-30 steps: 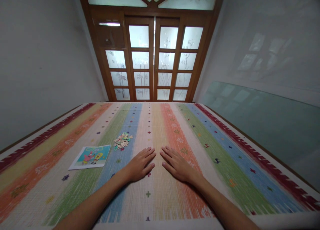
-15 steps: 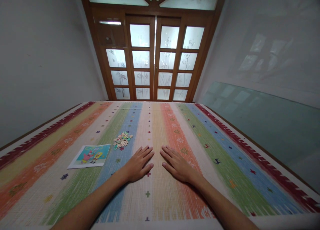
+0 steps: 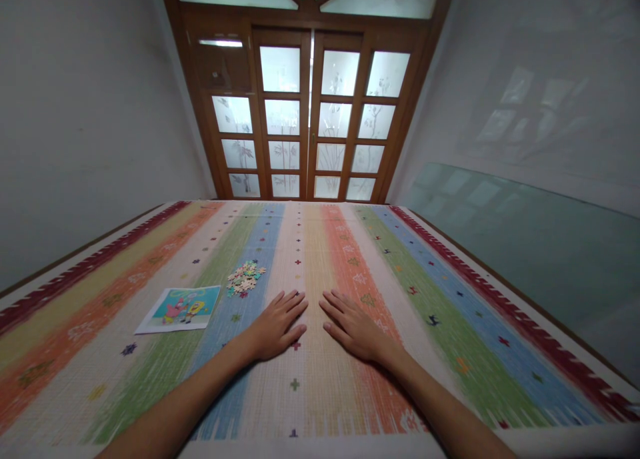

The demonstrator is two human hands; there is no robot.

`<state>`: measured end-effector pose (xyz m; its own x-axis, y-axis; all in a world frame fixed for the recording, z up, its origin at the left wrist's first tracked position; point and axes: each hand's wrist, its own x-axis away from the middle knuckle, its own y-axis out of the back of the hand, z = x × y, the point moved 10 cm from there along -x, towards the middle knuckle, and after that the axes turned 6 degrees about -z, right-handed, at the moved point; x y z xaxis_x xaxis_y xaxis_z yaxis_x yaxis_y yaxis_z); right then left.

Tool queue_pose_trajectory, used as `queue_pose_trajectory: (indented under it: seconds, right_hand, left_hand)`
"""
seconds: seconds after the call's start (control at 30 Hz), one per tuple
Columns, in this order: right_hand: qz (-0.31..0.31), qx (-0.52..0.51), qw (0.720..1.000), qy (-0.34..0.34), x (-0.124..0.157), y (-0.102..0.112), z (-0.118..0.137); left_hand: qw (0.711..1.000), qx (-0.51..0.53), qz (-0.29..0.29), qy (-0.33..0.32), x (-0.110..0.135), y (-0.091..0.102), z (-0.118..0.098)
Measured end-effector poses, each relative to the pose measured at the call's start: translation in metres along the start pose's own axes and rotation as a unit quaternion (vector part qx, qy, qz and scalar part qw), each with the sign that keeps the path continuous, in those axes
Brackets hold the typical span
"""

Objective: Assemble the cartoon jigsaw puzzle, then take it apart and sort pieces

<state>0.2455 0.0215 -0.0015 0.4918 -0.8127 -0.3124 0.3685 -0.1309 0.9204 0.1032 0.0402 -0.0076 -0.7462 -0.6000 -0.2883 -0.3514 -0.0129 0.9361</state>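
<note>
Two grips [image 3: 280, 326] [image 3: 354, 327] flat, one picture [image 3: 179, 310], one puzzle pile [image 3: 245, 279]

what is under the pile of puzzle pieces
Under the puzzle pieces lies the striped cloth; its blue stripe shows around them, with a reddish motif at their near edge. The pattern directly beneath is covered and unseen.

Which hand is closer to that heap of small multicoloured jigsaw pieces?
Left. The bare left hand lies right of the heap of small multicoloured jigsaw pieces and nearer the camera, not touching it; the bare right hand lies farther right.
</note>
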Motion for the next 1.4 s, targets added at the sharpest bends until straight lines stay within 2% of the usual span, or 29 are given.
queue_pose_trajectory:
  seconds: [0.13, 0.27, 0.47, 0.57, 0.77, 1.0, 1.2, 1.4]
  right_hand:
    - [-0.005, -0.003, 1.0, 0.001, 0.0, 0.001, 0.0]
    - [-0.004, 0.003, 1.0, 0.003, -0.001, 0.002, 0.001]
    - [-0.004, 0.012, 1.0, -0.001, -0.002, 0.003, 0.002]
    - [0.002, 0.018, 1.0, -0.001, -0.002, 0.001, 0.001]
    - [-0.004, 0.025, 1.0, 0.006, -0.001, -0.002, 0.0]
    - [-0.013, 0.021, 1.0, 0.01, -0.001, 0.0, 0.0]
    - [-0.015, 0.024, 1.0, 0.008, -0.001, 0.0, 0.0]
    - [-0.01, 0.029, 0.999, 0.01, -0.001, -0.001, 0.001]
  left_hand:
    - [0.999, 0.014, -0.029, -0.01, -0.001, 0.006, -0.001]
    - [0.995, 0.02, -0.093, -0.011, -0.003, 0.024, 0.001]
    - [0.968, -0.014, -0.217, 0.127, 0.008, 0.057, 0.04]
    - [0.952, -0.042, -0.242, 0.182, 0.02, 0.066, 0.058]
    - [0.934, -0.108, -0.208, 0.27, 0.036, 0.07, 0.099]
    - [0.92, -0.12, -0.168, 0.332, 0.03, 0.059, 0.148]
    - [0.917, -0.131, -0.13, 0.355, 0.02, 0.047, 0.168]
    - [0.909, -0.145, -0.106, 0.375, 0.019, 0.046, 0.177]
